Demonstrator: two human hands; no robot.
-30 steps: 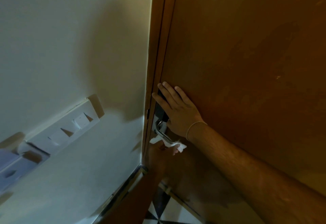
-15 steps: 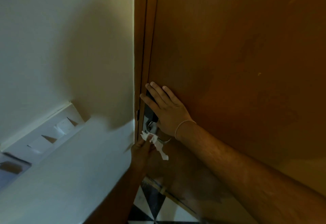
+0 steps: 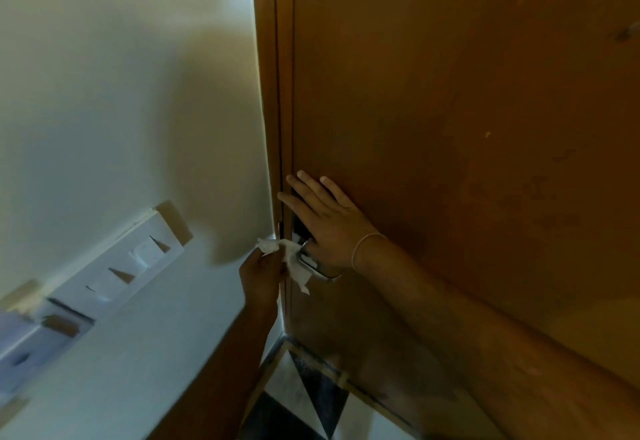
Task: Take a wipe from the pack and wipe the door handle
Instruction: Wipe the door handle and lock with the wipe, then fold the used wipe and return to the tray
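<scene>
Left hand [image 3: 262, 275] pinches crumpled white wipe [image 3: 292, 261] against curved silver metal door handle [image 3: 317, 271]. Right hand [image 3: 329, 223] open, fingers spread flat on brown wooden door [image 3: 450, 127] above handle.

door [image 3: 450, 110]: matt brown wood | handle [image 3: 313, 271]: shiny metal | wipe [image 3: 294, 263]: white crumpled paper-like sheet | wall [image 3: 121, 93]: smooth matt paint

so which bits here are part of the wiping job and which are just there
Part of the job:
- wipe, pinched in the left hand
- door handle, metal, wipe against it
- right hand, flat on the door

Just there:
- switch panel on the wall
- tiled floor
</scene>
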